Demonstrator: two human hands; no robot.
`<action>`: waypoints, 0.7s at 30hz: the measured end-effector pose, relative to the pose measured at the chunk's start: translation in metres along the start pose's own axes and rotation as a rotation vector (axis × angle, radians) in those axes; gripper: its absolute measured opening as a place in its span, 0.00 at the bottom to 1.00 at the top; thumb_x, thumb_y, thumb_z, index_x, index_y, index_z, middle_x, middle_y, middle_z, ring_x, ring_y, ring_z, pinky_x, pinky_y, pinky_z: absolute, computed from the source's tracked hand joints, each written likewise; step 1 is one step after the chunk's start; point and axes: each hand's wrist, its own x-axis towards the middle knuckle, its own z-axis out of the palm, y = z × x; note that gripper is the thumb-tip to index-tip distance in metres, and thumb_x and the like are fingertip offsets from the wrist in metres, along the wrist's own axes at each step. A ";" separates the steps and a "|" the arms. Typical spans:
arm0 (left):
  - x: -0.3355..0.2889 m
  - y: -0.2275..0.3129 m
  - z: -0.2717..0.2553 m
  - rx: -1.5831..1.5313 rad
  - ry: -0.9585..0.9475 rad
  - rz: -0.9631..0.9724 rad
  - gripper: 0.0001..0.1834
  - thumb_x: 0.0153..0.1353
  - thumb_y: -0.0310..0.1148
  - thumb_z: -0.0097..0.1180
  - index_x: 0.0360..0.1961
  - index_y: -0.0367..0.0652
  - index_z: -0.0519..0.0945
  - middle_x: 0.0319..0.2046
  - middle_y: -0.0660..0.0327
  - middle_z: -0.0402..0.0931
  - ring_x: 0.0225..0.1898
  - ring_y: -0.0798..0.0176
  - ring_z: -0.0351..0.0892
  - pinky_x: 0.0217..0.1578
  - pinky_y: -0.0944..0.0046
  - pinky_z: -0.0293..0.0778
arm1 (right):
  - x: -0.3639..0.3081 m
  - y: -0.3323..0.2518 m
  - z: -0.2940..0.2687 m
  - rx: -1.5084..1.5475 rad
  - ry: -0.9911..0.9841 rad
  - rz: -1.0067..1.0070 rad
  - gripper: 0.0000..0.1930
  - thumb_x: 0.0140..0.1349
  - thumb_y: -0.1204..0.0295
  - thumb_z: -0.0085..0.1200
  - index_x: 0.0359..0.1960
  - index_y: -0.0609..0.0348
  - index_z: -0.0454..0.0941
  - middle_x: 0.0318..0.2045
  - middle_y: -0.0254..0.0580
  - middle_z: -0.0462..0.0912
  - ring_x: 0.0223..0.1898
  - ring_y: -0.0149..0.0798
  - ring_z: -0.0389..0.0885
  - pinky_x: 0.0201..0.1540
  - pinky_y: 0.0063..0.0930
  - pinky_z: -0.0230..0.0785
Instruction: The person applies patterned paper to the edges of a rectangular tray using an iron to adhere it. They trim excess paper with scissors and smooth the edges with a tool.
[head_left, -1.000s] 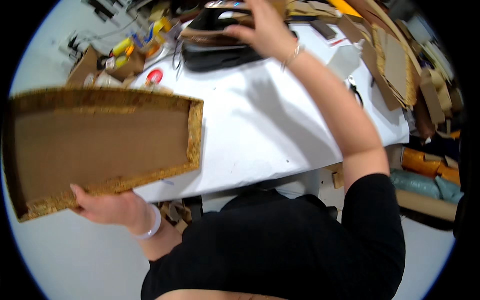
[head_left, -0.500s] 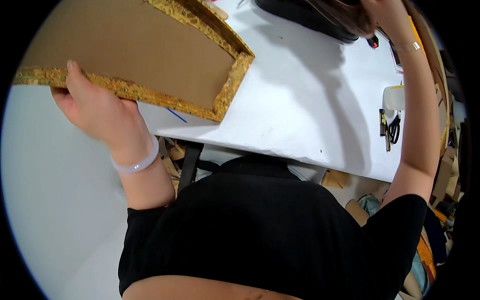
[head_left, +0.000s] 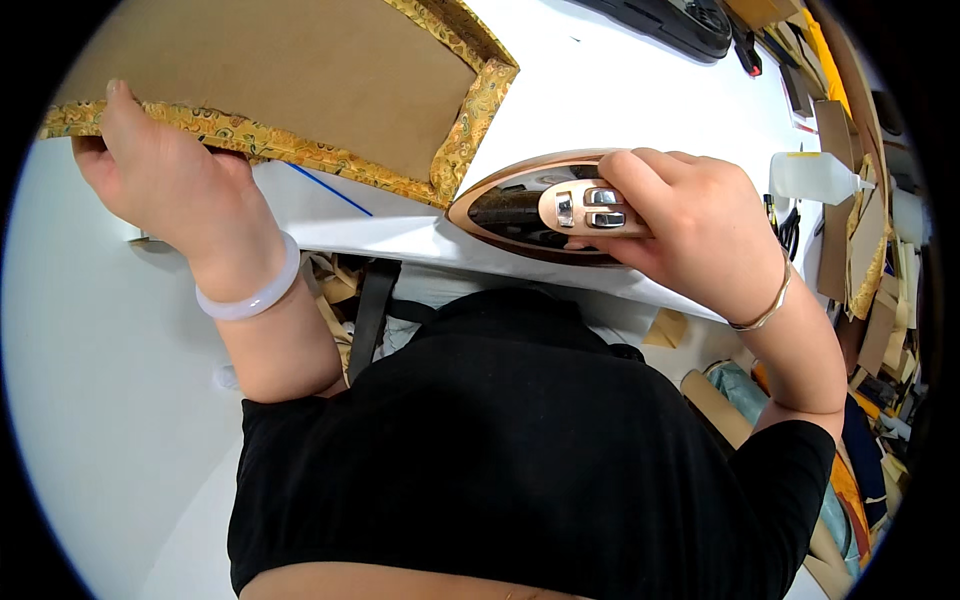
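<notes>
My left hand [head_left: 170,190] grips the near edge of a large shallow box [head_left: 290,75], its thumb over the rim and its fingers underneath. Gold patterned fabric covers the box's walls, and plain brown board lines the inside. My right hand [head_left: 690,220] is closed around the handle of a clothes iron [head_left: 510,210] in bronze and black with silver buttons. The iron's pointed tip is at the box's near right corner; whether they touch I cannot tell. Its soleplate is hidden from above.
A black iron base [head_left: 670,25] stands at the table's far side. To the right are a translucent squeeze bottle [head_left: 810,177], partly hidden black scissors [head_left: 789,235] and stacked board pieces [head_left: 835,200]. A thin blue stick [head_left: 330,190] lies by the box on the white table [head_left: 600,110].
My right hand has brought the iron from the black base at the far right toward me, beside the box corner. The box and my left hand have shifted slightly away from me.
</notes>
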 end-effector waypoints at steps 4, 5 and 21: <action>-0.002 -0.005 -0.002 -0.033 -0.006 0.022 0.09 0.73 0.29 0.55 0.49 0.36 0.74 0.45 0.58 0.80 0.45 0.62 0.82 0.49 0.59 0.82 | 0.003 -0.005 0.001 -0.001 -0.048 0.045 0.20 0.61 0.56 0.71 0.43 0.52 0.75 0.29 0.39 0.84 0.30 0.45 0.87 0.32 0.36 0.79; 0.000 -0.004 -0.003 -0.032 -0.007 0.037 0.09 0.73 0.28 0.55 0.49 0.36 0.75 0.45 0.58 0.80 0.44 0.62 0.82 0.50 0.59 0.82 | 0.004 -0.005 -0.001 -0.001 -0.064 0.054 0.20 0.61 0.56 0.72 0.43 0.52 0.75 0.29 0.39 0.83 0.30 0.45 0.87 0.32 0.36 0.79; 0.001 0.002 -0.018 0.554 -0.115 0.404 0.18 0.68 0.29 0.59 0.56 0.30 0.77 0.49 0.50 0.84 0.48 0.52 0.86 0.51 0.55 0.83 | 0.039 0.008 -0.002 -0.022 -0.104 -0.016 0.21 0.59 0.60 0.72 0.44 0.54 0.73 0.32 0.39 0.86 0.31 0.48 0.88 0.33 0.39 0.80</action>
